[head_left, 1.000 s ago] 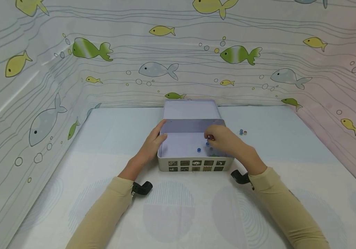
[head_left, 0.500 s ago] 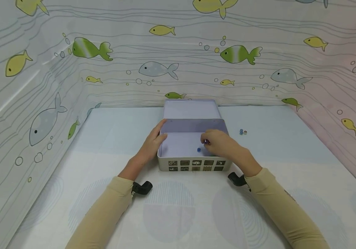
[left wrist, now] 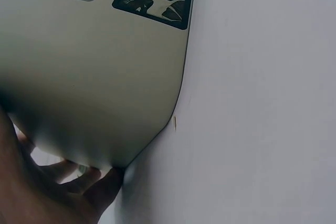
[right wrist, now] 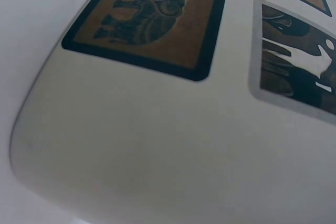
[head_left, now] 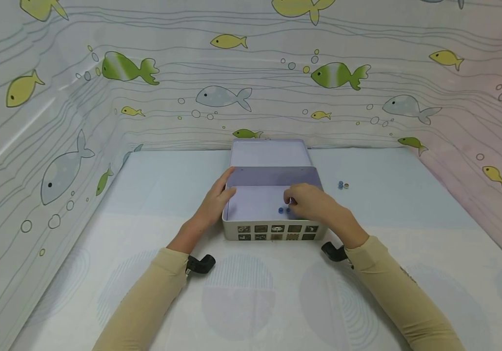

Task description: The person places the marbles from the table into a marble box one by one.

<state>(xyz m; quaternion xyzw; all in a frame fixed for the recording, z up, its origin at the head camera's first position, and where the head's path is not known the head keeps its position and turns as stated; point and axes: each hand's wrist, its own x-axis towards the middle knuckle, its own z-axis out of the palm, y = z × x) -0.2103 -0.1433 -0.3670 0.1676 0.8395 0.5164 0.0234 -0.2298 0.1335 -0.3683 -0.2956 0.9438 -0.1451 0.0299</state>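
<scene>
A white tin box (head_left: 251,230) with small dark pictures on its front stands with its lid (head_left: 270,153) tipped back. My left hand (head_left: 209,207) grips the box's left wall, thumb at the rim and fingers along the outside; the left wrist view shows those fingers (left wrist: 102,190) against the box's side. Inside the box, my right hand (head_left: 312,201) reaches low over the right half with its fingers bent down. Two small blue beads lie on the box floor, one bead (head_left: 280,210) in plain sight, the other (head_left: 288,210) right by the fingertips. I cannot tell whether the right fingers pinch anything.
On the table right of the box lie a few small pieces, blue ones (head_left: 340,185) and a brownish ring-like one (head_left: 346,185). The box's printed front (right wrist: 131,129) fills most of the right wrist view. A fish-patterned sheet (head_left: 277,97) rises behind the table.
My right hand has come lower and slightly left within the box. A second blue bead now shows beside the first. My left hand stays on the box's wall.
</scene>
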